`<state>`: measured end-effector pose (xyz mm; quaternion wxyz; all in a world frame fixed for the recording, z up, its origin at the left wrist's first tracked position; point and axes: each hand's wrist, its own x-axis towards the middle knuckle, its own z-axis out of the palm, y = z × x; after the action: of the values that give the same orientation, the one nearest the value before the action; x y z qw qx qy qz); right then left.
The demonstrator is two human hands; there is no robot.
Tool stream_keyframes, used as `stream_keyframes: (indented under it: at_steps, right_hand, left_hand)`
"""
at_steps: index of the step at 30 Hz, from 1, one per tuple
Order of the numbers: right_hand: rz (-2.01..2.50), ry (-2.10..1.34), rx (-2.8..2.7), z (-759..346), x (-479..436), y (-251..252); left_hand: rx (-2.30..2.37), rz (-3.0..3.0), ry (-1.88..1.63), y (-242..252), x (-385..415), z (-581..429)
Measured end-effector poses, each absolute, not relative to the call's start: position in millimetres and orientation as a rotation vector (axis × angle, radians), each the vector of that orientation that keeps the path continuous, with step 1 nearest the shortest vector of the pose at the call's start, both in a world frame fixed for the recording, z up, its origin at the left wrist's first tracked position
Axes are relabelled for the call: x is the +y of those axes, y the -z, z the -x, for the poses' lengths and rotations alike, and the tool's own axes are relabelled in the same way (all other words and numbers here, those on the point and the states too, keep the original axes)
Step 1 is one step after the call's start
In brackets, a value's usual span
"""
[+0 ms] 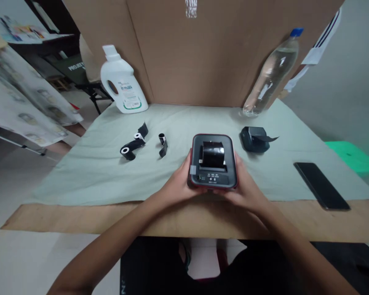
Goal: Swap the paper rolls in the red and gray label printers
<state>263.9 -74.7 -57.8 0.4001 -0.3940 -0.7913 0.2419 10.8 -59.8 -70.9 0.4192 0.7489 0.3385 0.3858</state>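
Between my two hands is a small black label printer (202,171) with red sides, its top facing me. A curl of glossy black strip (213,154) stands up from the slot in its top, above a few small buttons. My left hand (182,176) wraps around its left side, and my right hand (240,182) grips its right side. The fingers under the printer are hidden. To its right sits a dark, rounded device (253,141) with a black strip sticking out. On the left lie a partly unrolled black ribbon (132,145) on white cores and a smaller black roll (162,140).
A black phone (321,185) lies at the right front. At the back, a white jug (123,82) and a tilted clear bottle (272,73) with a blue cap stand by a cardboard panel (197,57). Green cloth (95,180) covers the wooden table (80,217). Another person's patterned garment (27,98) shows at left.
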Motion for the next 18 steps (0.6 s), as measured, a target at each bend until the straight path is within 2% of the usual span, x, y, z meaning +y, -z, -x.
stream_keyframes:
  at_steps: [6,10,18]
  right_hand:
    - [1.027,-0.754,-1.848,-279.7,-3.7,-11.9]
    - [1.105,-0.884,-1.845,-291.8,66.0,-41.0]
    - [1.295,-1.088,-1.77,-332.1,178.2,-15.0]
  left_hand:
    - [0.822,-1.969,-1.136,25.9,22.5,-39.4]
    - [0.815,-1.968,-1.163,20.2,103.0,-66.5]
    - [0.755,-1.796,-1.116,65.7,212.5,-112.7]
